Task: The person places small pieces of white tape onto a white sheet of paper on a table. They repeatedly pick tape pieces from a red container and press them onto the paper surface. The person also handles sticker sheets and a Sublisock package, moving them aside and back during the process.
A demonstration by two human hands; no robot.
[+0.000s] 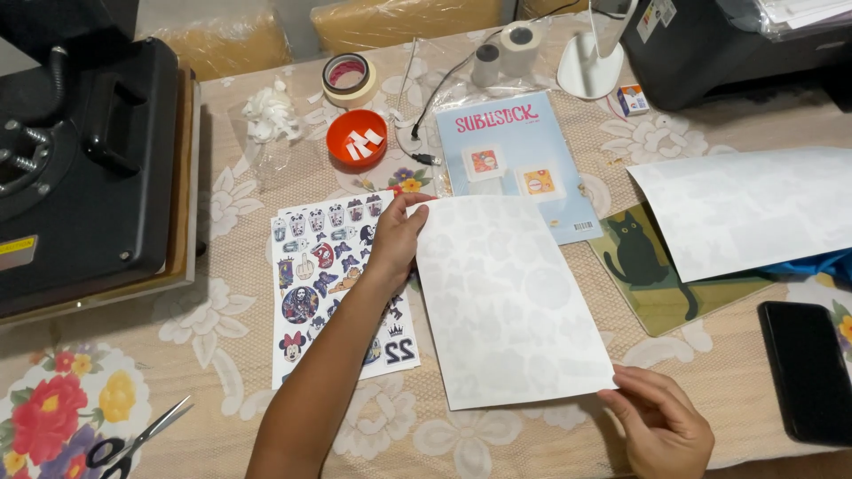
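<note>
Head view: left hand (397, 238) pinches the white sheet's (510, 302) top corner, right hand (661, 424) grips its bottom corner, above the table (231, 293). Loose grip could let it skew over the sticker sheet (324, 266).

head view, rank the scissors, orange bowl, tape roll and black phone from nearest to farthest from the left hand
From the left hand:
1. Orange bowl, just behind it.
2. Tape roll, farther back, past the bowl.
3. Scissors, near corner on the left.
4. Black phone, far right edge.
</note>
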